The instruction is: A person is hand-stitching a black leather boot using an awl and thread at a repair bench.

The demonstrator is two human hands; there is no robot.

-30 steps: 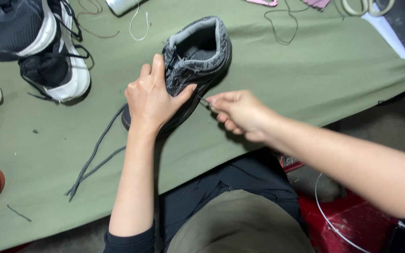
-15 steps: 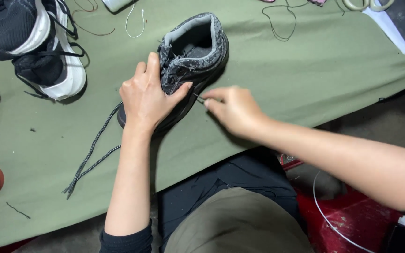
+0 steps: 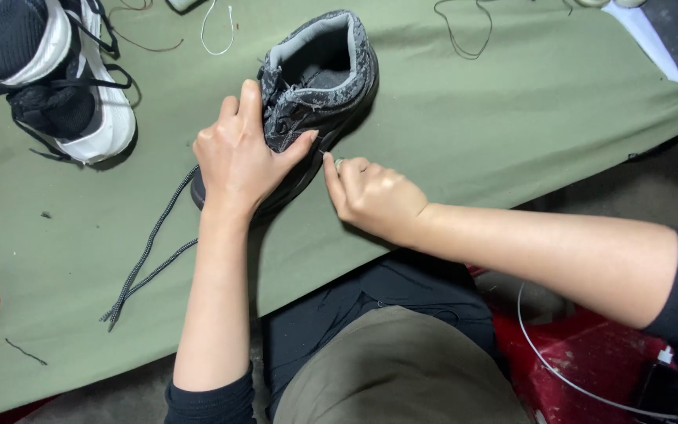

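Two bare hands are seen from the head view at a grey mottled shoe (image 3: pixel 315 86) lying near the tabletop's (image 3: pixel 512 118) front edge: its laced front is clasped by the left hand (image 3: pixel 237 161), while its side is touched by the pinched fingertips of the right hand (image 3: pixel 370 196). Grey laces (image 3: pixel 147 259) are trailed from it toward the front left corner, and a black-and-white sneaker (image 3: pixel 64 86) is set at the far left corner.

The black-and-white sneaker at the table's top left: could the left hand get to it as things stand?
Probably yes. The left hand rests on the grey shoe, and only bare green table cover lies between it and the black-and-white sneaker. It would have to let go of the grey shoe first.
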